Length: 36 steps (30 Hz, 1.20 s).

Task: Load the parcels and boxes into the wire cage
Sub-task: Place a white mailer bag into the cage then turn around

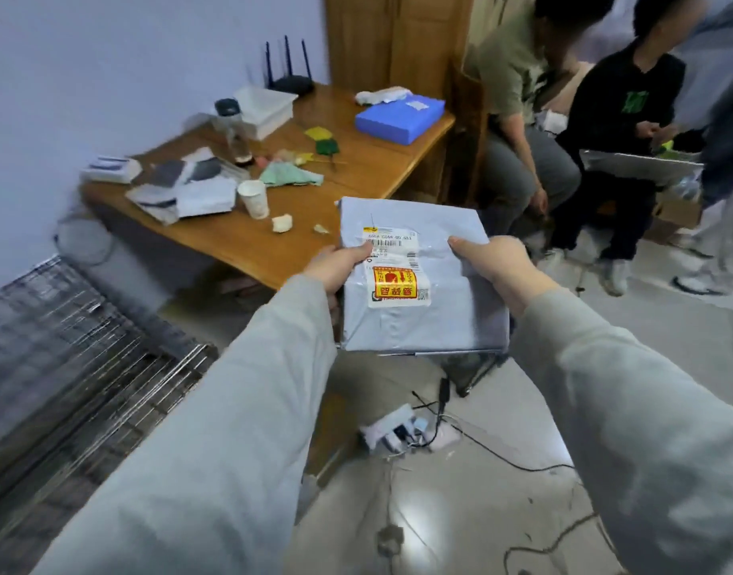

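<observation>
The grey parcel (pixel 418 280) was held in the air in front of the table (pixel 248 238), above the floor. Its long axis ran away from the person, label side up. The left hand (pixel 336 269) gripped its left edge, the right hand (pixel 491 265) its right, thumbs on top. The cage (pixel 78 359) stood low at left, well apart.

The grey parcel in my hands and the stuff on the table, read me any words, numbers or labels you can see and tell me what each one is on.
Grey parcel, white shipping label: a barcode and a code line, too blurred to read reliably.
Same parcel, yellow and red sticker: Chinese characters seen upside down, too blurred to read.
Blue box on the table: small white label, too small to read.
Black top of a seated person: green print, unreadable.
</observation>
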### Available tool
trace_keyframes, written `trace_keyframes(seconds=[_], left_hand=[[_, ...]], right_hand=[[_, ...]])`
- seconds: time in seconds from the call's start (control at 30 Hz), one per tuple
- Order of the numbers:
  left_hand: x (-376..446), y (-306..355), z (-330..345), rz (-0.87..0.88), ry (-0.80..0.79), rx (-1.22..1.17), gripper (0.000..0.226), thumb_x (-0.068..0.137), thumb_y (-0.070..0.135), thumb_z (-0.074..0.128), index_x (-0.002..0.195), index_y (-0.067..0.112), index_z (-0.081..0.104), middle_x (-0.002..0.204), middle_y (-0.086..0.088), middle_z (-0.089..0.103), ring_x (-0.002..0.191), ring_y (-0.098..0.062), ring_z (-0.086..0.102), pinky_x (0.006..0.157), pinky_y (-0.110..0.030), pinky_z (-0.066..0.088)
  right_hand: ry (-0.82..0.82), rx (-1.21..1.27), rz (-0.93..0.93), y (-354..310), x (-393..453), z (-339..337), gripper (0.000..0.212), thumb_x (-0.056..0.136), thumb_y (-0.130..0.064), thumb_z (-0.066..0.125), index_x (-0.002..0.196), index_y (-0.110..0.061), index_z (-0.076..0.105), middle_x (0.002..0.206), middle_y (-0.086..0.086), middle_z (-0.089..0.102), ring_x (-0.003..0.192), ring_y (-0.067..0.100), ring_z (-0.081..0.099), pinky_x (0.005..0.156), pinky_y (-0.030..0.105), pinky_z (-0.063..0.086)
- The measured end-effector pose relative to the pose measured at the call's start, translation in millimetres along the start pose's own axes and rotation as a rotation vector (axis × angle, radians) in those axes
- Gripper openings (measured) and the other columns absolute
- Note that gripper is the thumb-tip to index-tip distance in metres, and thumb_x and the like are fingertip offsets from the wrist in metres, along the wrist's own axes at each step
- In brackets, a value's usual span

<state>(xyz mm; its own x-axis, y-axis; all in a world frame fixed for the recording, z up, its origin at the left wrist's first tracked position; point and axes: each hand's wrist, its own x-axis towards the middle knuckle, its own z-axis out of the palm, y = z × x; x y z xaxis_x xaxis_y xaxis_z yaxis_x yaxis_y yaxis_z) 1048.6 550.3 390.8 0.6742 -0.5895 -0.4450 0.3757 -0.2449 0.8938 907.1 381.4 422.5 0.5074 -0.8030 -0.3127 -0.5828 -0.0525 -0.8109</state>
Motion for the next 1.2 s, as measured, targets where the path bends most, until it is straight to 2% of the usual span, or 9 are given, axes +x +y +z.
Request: trace_keyframes(seconds=[0.1,0.2,0.3,0.4,0.73,0.83,0.97,1.1,1.2], left_hand=[[-27,-12,-96,0.022,0.109,-0.028,0.077,0.057,0.039,0.079,0.123,0.006,0.058,0.109,-0.012,0.071,0.097,-0.028,0.070,0.095,-0.048,0.050],[-62,-29,-181,0.029,0.223,-0.089,0.066,0.067,0.035,0.078,0.123,0.006,0.059,0.109,-0.012,0.071,0.097,-0.028,0.070,0.094,-0.048,0.051],[-99,-49,-242,0.005,0.328,-0.126,0.050,0.078,0.031,0.073,0.120,0.006,0.062,0.107,-0.013,0.071,0.097,-0.029,0.070,0.094,-0.048,0.051],[-133,-72,-290,0.000,0.425,-0.154,0.067,0.064,0.039,0.076,0.123,0.010,0.060,0.107,-0.009,0.072,0.098,-0.027,0.070,0.097,-0.049,0.048],[-257,-161,-349,-0.037,0.820,-0.376,0.050,0.087,0.030,0.066,0.131,0.010,0.050,0.115,-0.011,0.069,0.102,-0.028,0.067,0.098,-0.053,0.046],[-289,-188,-345,-0.104,0.965,-0.368,0.047,0.086,0.039,0.066,0.123,0.014,0.054,0.109,-0.007,0.071,0.097,-0.028,0.068,0.093,-0.050,0.050],[-323,-237,-348,-0.162,1.080,-0.406,0.027,0.094,0.031,0.057,0.113,0.012,0.057,0.106,-0.009,0.068,0.097,-0.029,0.064,0.092,-0.046,0.050],[-347,-323,-373,-0.228,1.192,-0.460,0.040,0.089,0.033,0.064,0.122,0.011,0.059,0.115,-0.015,0.067,0.101,-0.032,0.065,0.096,-0.052,0.049],[-351,-441,-412,-0.319,1.230,-0.479,0.085,0.056,0.066,0.078,0.123,0.016,0.061,0.114,-0.011,0.069,0.101,-0.033,0.067,0.096,-0.051,0.049]], right_hand=[[-0.100,-0.019,-0.031,-30,-30,82,0.062,0.078,-0.049,0.072,0.119,-0.003,0.058,0.109,0.006,0.064,0.091,0.025,0.062,0.081,0.034,0.049],[-0.221,-0.039,-0.090,-54,-65,158,0.046,0.080,-0.046,0.072,0.106,-0.009,0.059,0.101,0.004,0.063,0.078,0.021,0.059,0.075,0.030,0.045],[-0.309,-0.094,-0.137,-73,-96,220,0.063,0.078,-0.048,0.073,0.121,-0.003,0.059,0.120,0.008,0.064,0.102,0.026,0.062,0.086,0.033,0.049],[-0.415,-0.151,-0.126,-88,-126,269,0.070,0.079,-0.050,0.072,0.128,-0.004,0.053,0.122,0.008,0.061,0.103,0.027,0.060,0.086,0.035,0.049],[-0.798,-0.368,-0.377,-83,-212,394,0.062,0.086,-0.048,0.063,0.125,0.000,0.058,0.123,0.014,0.063,0.111,0.032,0.060,0.095,0.034,0.048],[-0.923,-0.424,-0.440,-68,-235,424,0.056,0.089,-0.042,0.061,0.126,0.001,0.056,0.124,0.015,0.061,0.105,0.028,0.059,0.081,0.028,0.042],[-1.095,-0.546,-0.465,-32,-277,458,0.057,0.084,-0.042,0.066,0.126,-0.004,0.056,0.121,0.009,0.063,0.105,0.026,0.061,0.091,0.030,0.048],[-1.255,-0.658,-0.471,25,-312,502,0.055,0.078,-0.039,0.075,0.123,-0.012,0.060,0.116,0.001,0.065,0.100,0.022,0.063,0.087,0.029,0.051],[-1.321,-0.796,-0.495,81,-328,543,0.060,0.077,-0.038,0.077,0.126,-0.011,0.057,0.120,0.004,0.062,0.103,0.024,0.061,0.080,0.027,0.048]])
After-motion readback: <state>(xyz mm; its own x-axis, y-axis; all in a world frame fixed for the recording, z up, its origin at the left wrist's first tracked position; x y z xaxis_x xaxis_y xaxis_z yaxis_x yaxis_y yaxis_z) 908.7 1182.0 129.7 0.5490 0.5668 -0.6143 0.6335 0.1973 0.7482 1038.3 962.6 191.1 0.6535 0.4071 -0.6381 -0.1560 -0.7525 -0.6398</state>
